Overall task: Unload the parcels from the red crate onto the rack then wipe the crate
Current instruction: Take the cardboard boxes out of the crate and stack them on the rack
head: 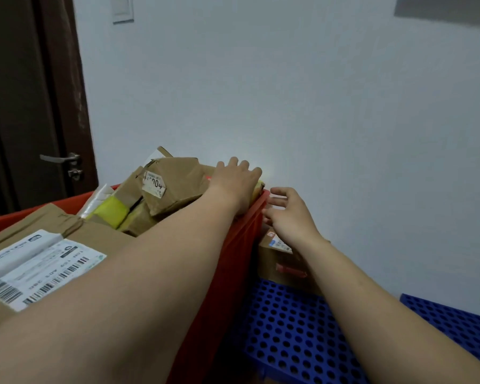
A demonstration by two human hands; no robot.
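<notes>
A: We are looking into the red crate (pixel 233 267), and it is still holding many parcels. The big flat box (pixel 39 261) with the white label is lying nearest to us, and the blue rack (pixel 288 328) is waiting just beside the crate on the right.

B: Yes. At the far corner we are putting our left hand (pixel 236 181) on the crumpled brown parcel (pixel 178 181). The fingers are lying spread and almost straight on its top. We cannot tell if the tips are hooking over the back edge.

A: And the right hand (pixel 288 217)?

B: It is hovering near the crate's corner with the fingers loosely bent, and it is holding nothing. Under it, a small brown box (pixel 275 261) is already sitting on the rack, touching the crate's wall.

A: What are we risking here?

B: We think the crumpled parcel is leaning on the others, also on the one with yellow tape (pixel 111 209). If we are lifting it with only one flat hand, it may be slipping away, or the pile may be shifting and something may be falling over the rim. Also, we may be knocking the small box while we are bringing the parcel across.
</notes>
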